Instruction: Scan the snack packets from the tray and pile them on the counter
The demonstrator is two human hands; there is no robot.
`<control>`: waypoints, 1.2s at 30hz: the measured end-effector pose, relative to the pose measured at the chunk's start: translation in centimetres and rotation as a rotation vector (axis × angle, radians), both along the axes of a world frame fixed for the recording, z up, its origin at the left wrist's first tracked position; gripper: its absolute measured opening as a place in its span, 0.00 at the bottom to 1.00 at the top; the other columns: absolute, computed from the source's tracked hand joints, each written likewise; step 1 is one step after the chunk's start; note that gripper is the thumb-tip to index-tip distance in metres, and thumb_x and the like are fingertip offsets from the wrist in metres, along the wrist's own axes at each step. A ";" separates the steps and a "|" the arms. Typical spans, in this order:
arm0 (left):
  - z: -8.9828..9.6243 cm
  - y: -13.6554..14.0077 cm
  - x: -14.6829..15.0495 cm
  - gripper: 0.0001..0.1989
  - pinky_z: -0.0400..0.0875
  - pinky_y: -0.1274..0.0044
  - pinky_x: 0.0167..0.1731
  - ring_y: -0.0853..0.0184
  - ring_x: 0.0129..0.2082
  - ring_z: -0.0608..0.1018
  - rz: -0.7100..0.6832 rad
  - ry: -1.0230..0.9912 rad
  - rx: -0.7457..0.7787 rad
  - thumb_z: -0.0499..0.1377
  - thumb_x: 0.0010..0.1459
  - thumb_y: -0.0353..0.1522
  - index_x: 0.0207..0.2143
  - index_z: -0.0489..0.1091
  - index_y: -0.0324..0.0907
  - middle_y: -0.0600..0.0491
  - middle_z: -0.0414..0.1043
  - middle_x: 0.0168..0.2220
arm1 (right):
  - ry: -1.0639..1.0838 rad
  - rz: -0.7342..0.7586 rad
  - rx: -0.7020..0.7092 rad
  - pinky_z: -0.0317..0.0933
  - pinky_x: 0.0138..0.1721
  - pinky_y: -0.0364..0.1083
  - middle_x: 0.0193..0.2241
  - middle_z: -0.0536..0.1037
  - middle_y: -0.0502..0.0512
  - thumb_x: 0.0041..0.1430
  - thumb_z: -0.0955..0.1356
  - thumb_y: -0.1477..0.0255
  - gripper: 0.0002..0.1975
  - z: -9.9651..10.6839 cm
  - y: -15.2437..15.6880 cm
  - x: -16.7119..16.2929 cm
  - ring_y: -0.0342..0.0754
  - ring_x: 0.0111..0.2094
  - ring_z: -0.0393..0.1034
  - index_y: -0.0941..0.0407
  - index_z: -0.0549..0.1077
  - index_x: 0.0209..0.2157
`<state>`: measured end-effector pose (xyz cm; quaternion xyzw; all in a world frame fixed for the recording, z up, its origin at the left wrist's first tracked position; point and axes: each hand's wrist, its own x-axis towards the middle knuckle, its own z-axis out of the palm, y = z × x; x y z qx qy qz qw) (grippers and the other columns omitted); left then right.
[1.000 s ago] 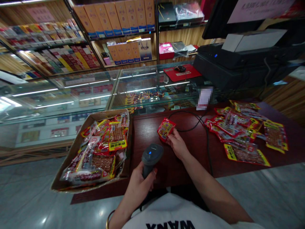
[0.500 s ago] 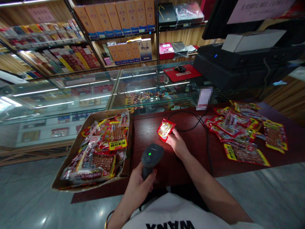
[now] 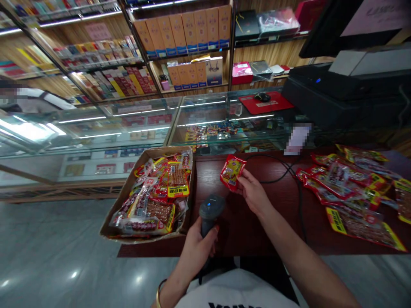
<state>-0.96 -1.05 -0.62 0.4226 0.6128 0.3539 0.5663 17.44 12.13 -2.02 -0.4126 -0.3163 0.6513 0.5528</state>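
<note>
My left hand point(image 3: 199, 246) is wrapped round the handle of a dark barcode scanner point(image 3: 212, 207), whose head points away from me and shows a small blue light. Between the thumb and fingers of my right hand point(image 3: 253, 192) is a small red and yellow snack packet point(image 3: 231, 172), held just beyond the scanner. Left of my hands stands an open cardboard box point(image 3: 107, 226) with several snack packets point(image 3: 178, 179) in it. A loose pile of similar packets point(image 3: 340, 179) lies on the dark red table point(image 3: 205, 171) to the right.
A black cable point(image 3: 300, 205) runs across the table. Behind it stands a glass display counter point(image 3: 180, 115) with a red mat point(image 3: 279, 102) and a mouse point(image 3: 262, 97). Dark checkout equipment point(image 3: 346, 94) is at the back right. A person's sleeve point(image 3: 48, 100) shows at far left.
The scanner's light has turned from green to blue, and the bright glow on the packet is gone. My view has swung left, so a person now shows at the far left.
</note>
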 end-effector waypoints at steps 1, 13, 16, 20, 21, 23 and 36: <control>0.0 0.0 -0.1 0.18 0.62 0.82 0.13 0.74 0.14 0.68 0.012 -0.004 -0.008 0.60 0.57 0.42 0.42 0.67 0.38 0.60 0.67 0.22 | -0.016 0.072 0.021 0.72 0.32 0.45 0.38 0.84 0.47 0.51 0.74 0.64 0.17 1.2 0.5 -1.4 0.47 0.33 0.80 0.48 0.77 0.44; 0.0 -0.2 -0.7 0.22 0.63 0.79 0.14 0.71 0.13 0.69 0.077 0.008 -0.003 0.65 0.50 0.46 0.39 0.68 0.39 0.58 0.70 0.20 | -0.599 0.147 0.410 0.72 0.47 0.50 0.44 0.84 0.50 0.58 0.71 0.74 0.17 4.7 2.9 -8.6 0.50 0.40 0.80 0.47 0.80 0.48; -0.2 0.0 -1.2 0.24 0.64 0.79 0.14 0.71 0.13 0.69 0.086 0.012 -0.004 0.65 0.49 0.46 0.41 0.68 0.39 0.59 0.69 0.20 | -0.862 -0.125 0.386 0.62 0.61 0.55 0.51 0.81 0.53 0.62 0.66 0.72 0.17 3.6 0.7 0.7 0.53 0.53 0.74 0.47 0.79 0.49; 0.1 0.6 -1.1 0.25 0.64 0.79 0.13 0.71 0.13 0.69 0.093 0.004 -0.002 0.65 0.48 0.47 0.41 0.69 0.38 0.58 0.70 0.20 | -1.204 -0.463 0.208 0.29 0.68 0.72 0.68 0.61 0.65 0.58 0.67 0.73 0.24 1.8 -2.0 14.0 0.68 0.71 0.44 0.56 0.74 0.57; 0.2 0.7 -0.8 0.25 0.64 0.79 0.13 0.71 0.13 0.69 0.091 0.001 -0.002 0.66 0.48 0.47 0.41 0.70 0.38 0.58 0.70 0.20 | -1.269 -0.508 0.155 0.22 0.64 0.78 0.70 0.56 0.68 0.56 0.68 0.73 0.27 1.1 -2.7 16.7 0.73 0.72 0.35 0.59 0.72 0.59; 0.5 1.0 -0.1 0.24 0.64 0.79 0.13 0.71 0.13 0.68 0.084 -0.009 -0.004 0.66 0.47 0.47 0.40 0.70 0.39 0.58 0.69 0.20 | -1.629 -0.520 -0.009 0.28 0.60 0.83 0.70 0.56 0.72 0.56 0.69 0.72 0.30 -0.6 -4.0 20.5 0.79 0.70 0.39 0.60 0.71 0.61; 1.0 0.7 0.4 0.21 0.64 0.80 0.14 0.71 0.13 0.68 0.058 0.010 -0.006 0.67 0.47 0.46 0.36 0.70 0.40 0.58 0.69 0.19 | -1.929 -0.676 0.004 0.60 0.57 0.66 0.63 0.68 0.71 0.62 0.68 0.61 0.21 -4.3 -5.7 21.9 0.69 0.63 0.62 0.59 0.79 0.50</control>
